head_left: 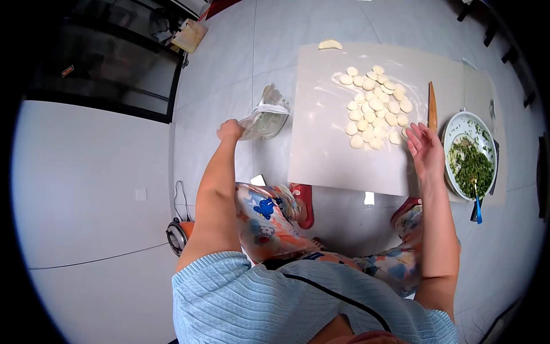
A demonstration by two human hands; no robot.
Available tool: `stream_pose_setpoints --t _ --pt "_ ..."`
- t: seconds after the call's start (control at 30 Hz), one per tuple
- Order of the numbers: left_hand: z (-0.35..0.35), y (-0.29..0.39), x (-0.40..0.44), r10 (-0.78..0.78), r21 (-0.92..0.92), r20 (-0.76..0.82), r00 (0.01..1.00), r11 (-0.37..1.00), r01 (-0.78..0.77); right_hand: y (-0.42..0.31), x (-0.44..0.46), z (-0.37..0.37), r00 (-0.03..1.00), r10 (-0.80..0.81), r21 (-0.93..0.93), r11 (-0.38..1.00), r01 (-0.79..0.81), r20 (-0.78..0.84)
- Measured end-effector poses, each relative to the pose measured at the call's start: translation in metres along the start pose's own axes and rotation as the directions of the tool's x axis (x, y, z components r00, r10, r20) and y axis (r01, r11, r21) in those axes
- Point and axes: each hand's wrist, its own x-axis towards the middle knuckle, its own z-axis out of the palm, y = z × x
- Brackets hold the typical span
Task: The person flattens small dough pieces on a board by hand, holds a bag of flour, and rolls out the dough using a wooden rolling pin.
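My left hand (230, 129) is closed on the rim of a partly clear plastic bag (269, 117), which stands beside the left edge of a pale board (338, 166). What the bag holds is hard to make out. Many small flattened dough rounds (375, 104) lie on the board in a floury patch. Above the board's right part, my right hand (425, 146) is held open, fingers apart, with nothing in it. It is close to the lower end of a wooden rolling pin (432, 106) and the rightmost dough rounds.
Right of my right hand sits a white bowl (448, 172) of chopped green filling (472, 163), with a blue-handled spoon (479, 209) in it. A longer dough piece (330, 44) rests at the board's far edge. An orange and black appliance (179, 234) stands by the left wall.
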Motion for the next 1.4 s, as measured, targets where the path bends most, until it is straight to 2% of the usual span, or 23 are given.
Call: stream_pose_setpoints --t 0.13,0.2,0.23,0.37,0.4,0.5,0.6,0.63,0.67,0.7,0.73,0.8,0.87,0.97,1.03,1.07,1.13,1.17,1.2,1.23,1.3,1.37,1.4 --pt "0.017 -0.010 0.014 -0.011 -0.186 -0.068 0.998 0.983 -0.002 0.010 0.011 0.002 1.000 0.009 -0.057 0.998 -0.009 0.005" --pt "0.019 -0.008 0.023 -0.010 -0.238 -0.225 0.974 0.970 -0.045 0.014 0.011 0.006 0.999 0.020 -0.089 0.996 -0.017 0.029" --pt "0.014 -0.005 0.023 -0.004 -0.241 -0.224 0.975 0.969 -0.052 0.014 0.010 0.009 0.998 0.030 -0.120 0.993 -0.024 0.054" --pt "-0.009 0.000 0.038 -0.017 -0.405 -0.503 0.864 0.888 -0.218 0.020 0.002 0.025 0.998 -0.023 -0.254 0.967 0.035 0.051" --pt "-0.016 -0.008 0.045 -0.020 -0.476 -0.525 0.851 0.836 -0.274 0.023 -0.001 0.026 0.999 -0.034 -0.255 0.966 0.043 0.040" --pt "-0.061 -0.029 0.036 0.001 -0.667 -0.559 0.829 0.595 -0.449 0.037 -0.007 0.027 0.960 -0.143 -0.509 0.824 0.251 0.241" --pt "-0.123 -0.041 -0.015 -0.109 -0.810 -0.552 0.827 0.309 -0.499 0.061 -0.031 0.035 0.911 -0.143 -0.557 0.751 0.354 0.387" --pt "-0.151 -0.043 -0.048 -0.118 -0.832 -0.546 0.829 0.187 -0.521 0.074 -0.036 0.033 0.880 -0.139 -0.561 0.723 0.403 0.454" --pt "-0.179 -0.046 -0.082 -0.087 -0.813 -0.576 0.813 0.162 -0.559 0.081 -0.045 0.040 0.878 -0.074 -0.648 0.646 0.403 0.472" --pt "-0.191 -0.051 -0.095 -0.095 -0.732 -0.680 0.727 0.027 -0.680 0.095 -0.052 0.041 0.837 -0.068 -0.645 0.606 0.467 0.542" --pt "-0.212 -0.052 -0.119 -0.079 -0.713 -0.687 0.723 -0.124 -0.691 0.106 -0.061 0.047 0.803 -0.042 -0.650 0.563 0.510 0.594" --pt "-0.239 -0.060 -0.151 0.019 -0.721 -0.629 0.777 -0.390 -0.573 0.128 -0.081 0.060 0.715 -0.014 -0.660 0.371 0.653 0.699" --pt "-0.265 -0.052 -0.196 0.038 -0.684 -0.655 0.755 -0.456 -0.570 0.142 -0.099 0.077 0.683 0.048 -0.663 0.300 0.686 0.729" --pt "-0.296 -0.036 -0.224 0.138 -0.655 -0.691 0.709 -0.535 -0.534 0.177 -0.103 0.086 0.645 -0.027 -0.584 0.398 0.708 0.764" --pt "-0.317 -0.013 -0.268 0.203 -0.651 -0.705 0.680 -0.565 -0.507 0.179 -0.100 0.094 0.666 -0.225 -0.502 0.501 0.705 0.711" --pt "-0.324 -0.003 -0.286 0.226 -0.649 -0.717 0.660 -0.562 -0.513 0.175 -0.096 0.095 0.659 -0.224 -0.494 0.504 0.709 0.718" --pt "-0.335 0.012 -0.283 0.254 -0.633 -0.710 0.657 -0.638 -0.438 0.160 -0.087 0.090 0.543 -0.296 -0.305 0.579 0.756 0.785" --pt "-0.337 0.038 -0.324 0.134 -0.639 -0.696 0.706 -0.562 -0.524 0.152 -0.082 0.085 0.499 -0.307 -0.248 0.592 0.767 0.810" --pt "-0.341 0.049 -0.329 0.311 -0.622 -0.703 0.639 -0.704 -0.343 0.144 -0.076 0.076 0.464 -0.327 -0.218 0.573 0.790 0.823" --pt "-0.344 0.067 -0.351 0.313 -0.601 -0.680 0.664 -0.757 -0.259 0.138 -0.072 0.066 0.441 -0.354 -0.206 0.538 0.817 0.825" --pt "-0.347 0.100 -0.361 0.425 -0.601 -0.696 0.579 -0.786 -0.147 0.115 -0.071 0.036 0.293 -0.470 -0.277 0.104 0.955 0.832" --pt "-0.351 0.126 -0.373 0.462 -0.599 -0.704 0.539 -0.794 -0.102 0.112 -0.069 -0.015 0.353 -0.613 -0.495 -0.071 0.866 0.707" --pt "-0.351 0.137 -0.369 0.501 -0.620 -0.688 0.525 -0.781 -0.066 0.108 -0.070 -0.027 0.412 -0.680 -0.573 -0.016 0.819 0.607"
